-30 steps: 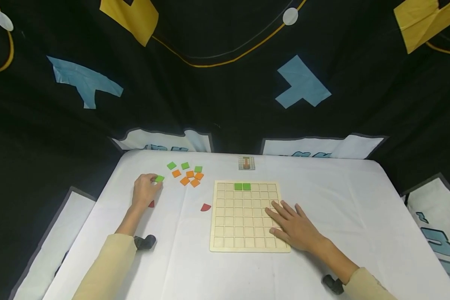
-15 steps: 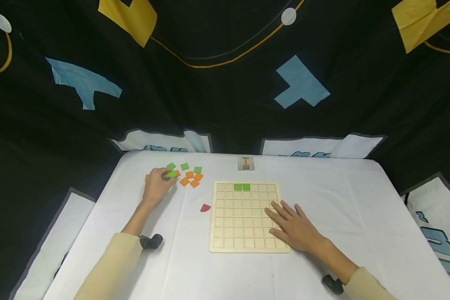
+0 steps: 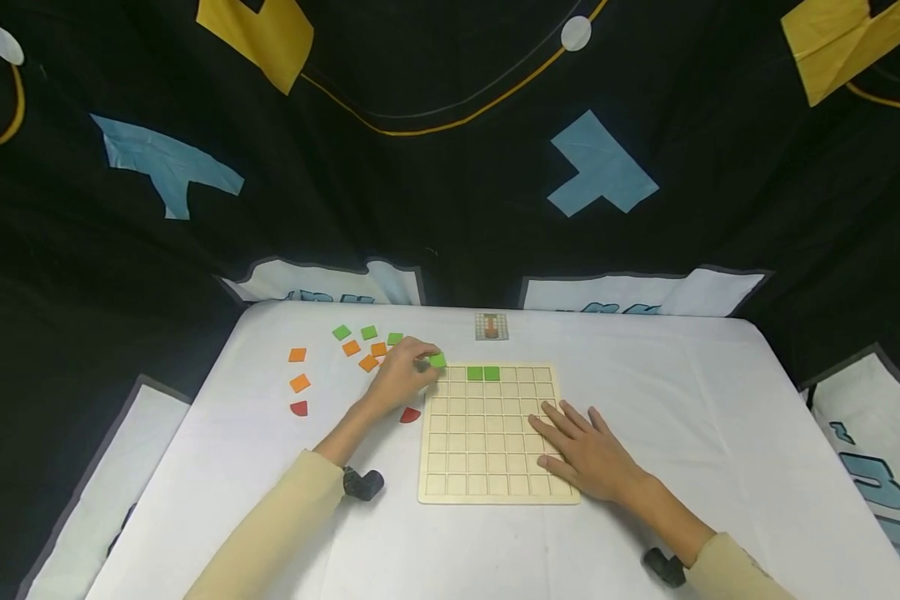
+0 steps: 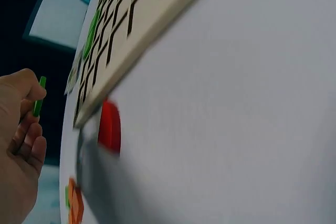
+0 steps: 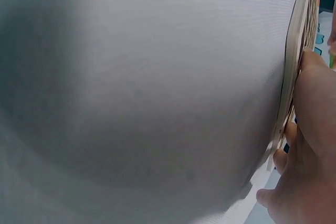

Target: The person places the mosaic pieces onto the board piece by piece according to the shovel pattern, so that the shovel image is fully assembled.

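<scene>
My left hand (image 3: 401,379) pinches a green square tile (image 3: 437,360) between thumb and fingertips, over the far left corner of the wooden grid board (image 3: 487,495). In the left wrist view the pinched tile (image 4: 39,96) stands on edge, raised above the board. Two green tiles (image 3: 483,373) sit side by side in the board's far row. My right hand (image 3: 588,454) lies with fingers spread on the board's right side. In the right wrist view that hand (image 5: 315,124) rests along the board's edge (image 5: 291,51).
Left of the board lie loose green tiles (image 3: 369,332), several orange tiles (image 3: 368,363) and two red quarter-round pieces (image 3: 410,415), (image 3: 298,408). A small picture card (image 3: 491,326) lies beyond the board. White cloth (image 3: 495,550) covers the table, with a dark curtain (image 3: 450,208) behind.
My left hand has carried the green tile rightward, from the left of the loose tiles across to the board's far left corner. The right hand has stayed in place.
</scene>
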A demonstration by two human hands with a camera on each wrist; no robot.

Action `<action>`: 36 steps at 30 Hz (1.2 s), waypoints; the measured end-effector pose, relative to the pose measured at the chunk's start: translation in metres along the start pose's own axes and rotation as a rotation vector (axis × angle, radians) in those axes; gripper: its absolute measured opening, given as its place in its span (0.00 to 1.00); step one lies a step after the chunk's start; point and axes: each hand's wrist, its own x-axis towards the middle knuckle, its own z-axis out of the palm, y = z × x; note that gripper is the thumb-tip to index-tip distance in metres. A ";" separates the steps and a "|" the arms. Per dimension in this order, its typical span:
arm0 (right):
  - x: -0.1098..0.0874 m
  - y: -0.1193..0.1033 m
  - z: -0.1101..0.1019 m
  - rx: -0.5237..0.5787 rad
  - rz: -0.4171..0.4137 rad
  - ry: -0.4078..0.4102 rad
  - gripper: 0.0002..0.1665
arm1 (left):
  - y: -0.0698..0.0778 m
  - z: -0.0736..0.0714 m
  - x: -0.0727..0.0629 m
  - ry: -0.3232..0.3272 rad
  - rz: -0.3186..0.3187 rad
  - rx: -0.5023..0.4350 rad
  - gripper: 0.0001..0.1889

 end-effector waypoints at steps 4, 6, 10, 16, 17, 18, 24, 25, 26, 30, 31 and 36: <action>0.000 0.001 0.001 -0.008 -0.002 0.003 0.38 | 0.009 0.017 0.010 -0.045 0.043 -0.024 0.17; 0.000 0.001 0.001 -0.012 -0.002 0.001 0.38 | 0.014 0.024 0.015 -0.066 0.052 -0.035 0.17; 0.001 0.001 0.001 -0.015 0.001 -0.006 0.38 | 0.023 0.037 0.023 -0.112 0.051 -0.057 0.18; 0.001 0.001 -0.001 -0.023 -0.004 -0.004 0.38 | 0.029 0.057 0.035 -0.180 0.079 -0.037 0.16; 0.001 0.001 -0.001 -0.023 -0.005 -0.006 0.38 | 0.030 0.059 0.036 -0.188 0.086 -0.036 0.16; 0.001 0.001 -0.001 -0.021 -0.006 -0.006 0.38 | 0.031 0.062 0.037 -0.198 0.090 -0.030 0.16; 0.001 0.001 -0.002 -0.016 -0.015 0.002 0.38 | 0.041 0.072 0.040 -0.240 0.102 -0.002 0.16; 0.001 0.001 -0.002 -0.018 -0.016 0.001 0.38 | 0.043 0.073 0.040 -0.246 0.104 0.005 0.16; 0.001 0.001 -0.002 -0.020 -0.016 -0.001 0.38 | 0.044 0.074 0.041 -0.254 0.105 0.016 0.15; 0.001 0.002 -0.001 -0.023 -0.014 -0.007 0.38 | 0.049 0.077 0.043 -0.277 0.093 0.052 0.15; 0.001 0.002 0.000 -0.023 -0.013 -0.007 0.38 | 0.050 0.077 0.044 -0.283 0.083 0.063 0.16; 0.001 0.001 0.000 -0.014 -0.011 -0.004 0.38 | 0.053 0.079 0.046 -0.290 0.061 0.131 0.16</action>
